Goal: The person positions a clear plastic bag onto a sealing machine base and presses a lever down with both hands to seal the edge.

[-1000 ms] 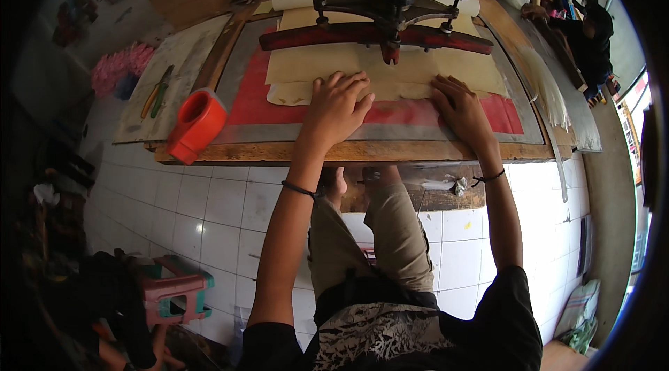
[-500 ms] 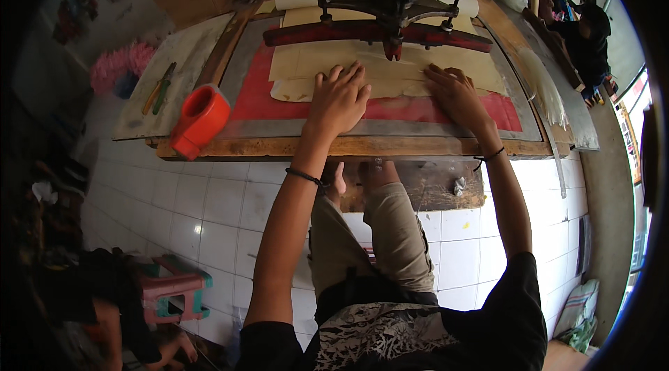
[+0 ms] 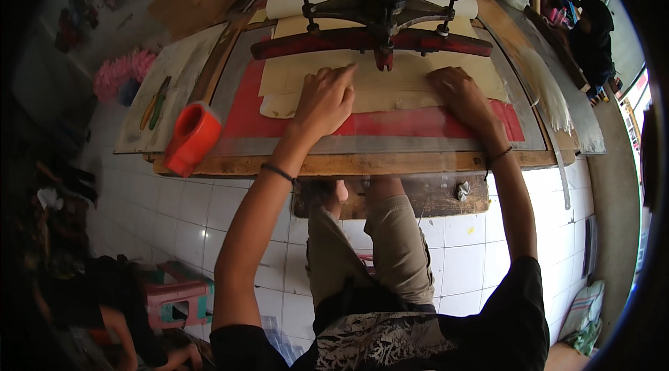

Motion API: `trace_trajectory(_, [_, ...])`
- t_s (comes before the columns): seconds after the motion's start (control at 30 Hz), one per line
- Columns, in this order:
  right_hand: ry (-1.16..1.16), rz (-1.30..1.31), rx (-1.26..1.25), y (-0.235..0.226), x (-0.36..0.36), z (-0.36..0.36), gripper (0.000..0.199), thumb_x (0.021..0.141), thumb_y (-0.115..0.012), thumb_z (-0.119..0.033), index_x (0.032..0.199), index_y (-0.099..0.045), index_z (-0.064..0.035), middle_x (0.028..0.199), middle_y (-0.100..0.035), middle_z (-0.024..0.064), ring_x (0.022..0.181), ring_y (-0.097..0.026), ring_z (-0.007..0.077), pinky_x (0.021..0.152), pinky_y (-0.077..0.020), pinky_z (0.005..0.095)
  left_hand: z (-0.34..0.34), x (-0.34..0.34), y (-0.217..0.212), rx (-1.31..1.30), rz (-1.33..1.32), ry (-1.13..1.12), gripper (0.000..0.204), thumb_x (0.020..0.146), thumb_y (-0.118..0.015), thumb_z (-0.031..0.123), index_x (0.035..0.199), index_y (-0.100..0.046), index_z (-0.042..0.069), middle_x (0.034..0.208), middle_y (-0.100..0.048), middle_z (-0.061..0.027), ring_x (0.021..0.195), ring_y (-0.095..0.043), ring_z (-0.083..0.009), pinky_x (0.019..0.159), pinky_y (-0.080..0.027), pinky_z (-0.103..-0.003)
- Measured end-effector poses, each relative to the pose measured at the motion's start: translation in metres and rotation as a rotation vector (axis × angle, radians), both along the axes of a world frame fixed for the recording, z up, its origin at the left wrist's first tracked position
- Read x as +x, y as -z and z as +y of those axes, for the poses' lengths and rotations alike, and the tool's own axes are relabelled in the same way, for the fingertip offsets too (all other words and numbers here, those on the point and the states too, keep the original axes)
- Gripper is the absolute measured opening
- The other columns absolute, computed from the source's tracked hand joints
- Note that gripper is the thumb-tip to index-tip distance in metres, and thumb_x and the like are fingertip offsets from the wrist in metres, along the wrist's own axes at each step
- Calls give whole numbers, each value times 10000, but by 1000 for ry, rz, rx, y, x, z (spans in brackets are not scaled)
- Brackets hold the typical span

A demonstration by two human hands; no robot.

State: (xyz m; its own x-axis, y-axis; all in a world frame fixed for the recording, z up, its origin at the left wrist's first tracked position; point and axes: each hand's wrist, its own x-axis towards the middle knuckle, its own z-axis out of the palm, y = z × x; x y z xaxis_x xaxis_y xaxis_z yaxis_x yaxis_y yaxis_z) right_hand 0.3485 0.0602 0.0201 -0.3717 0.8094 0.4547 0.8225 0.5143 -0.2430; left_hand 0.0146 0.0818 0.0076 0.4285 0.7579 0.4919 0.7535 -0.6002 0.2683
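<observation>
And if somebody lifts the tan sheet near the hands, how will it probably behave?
The tan sheet is probably floppy, because its front edge looks thin and uneven. It is likely light, looking so thin. It may slide: no fastening shows along that edge.

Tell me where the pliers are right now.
In the head view, the pliers lie toward the left, on the pale board, just left of the red plastic holder and well left of the left hand.
</observation>
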Motion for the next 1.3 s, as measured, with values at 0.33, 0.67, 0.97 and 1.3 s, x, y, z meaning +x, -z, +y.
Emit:
trace_trajectory(0.33, [-82, -90, 192, 6, 1, 11, 277, 1022, -518, -130, 1195, -661, 33, 1273, -680, 190, 1166, -620, 372, 1042, -481, 442, 0, -5, 6, 11, 39, 13, 388, 1044, -471, 225, 1338, -674, 76, 1458, -614, -67, 1333, -534, -278, 1097, -376, -430])
trace_trajectory(0.67, [-38, 38, 76, -3, -8, -5, 255, 1001, -599, -194, 1083, -725, 11, 1150, -723, 171, 1092, -650, 365, 988, -514, 438, -6, -8, 4, -8, -15, 74, 352, 1020, -494, 222, 1234, -731, 73, 1349, -688, -41, 1236, -580, -252, 1062, -385, -417])
trace_trajectory(0.97, [-1, 20, 51, -4, -11, -7, 206, 966, -655, -157, 1078, -736, -4, 1143, -728, 155, 1086, -656, 349, 982, -520, 430, -9, -8, 4, 62, -40, 77, 292, 979, -589, 223, 1149, -766, 65, 1269, -728, -54, 1154, -624, -277, 1023, -431, -415])
trace_trajectory(1.3, [23, 48, 28, -5, -9, -8, 183, 962, -653, -131, 1061, -747, -8, 1120, -735, 155, 1071, -664, 352, 965, -525, 430, -9, -7, 4, 109, -60, 105, 266, 951, -634, 207, 1125, -781, 67, 1216, -752, -63, 1098, -652, -282, 979, -465, -405])
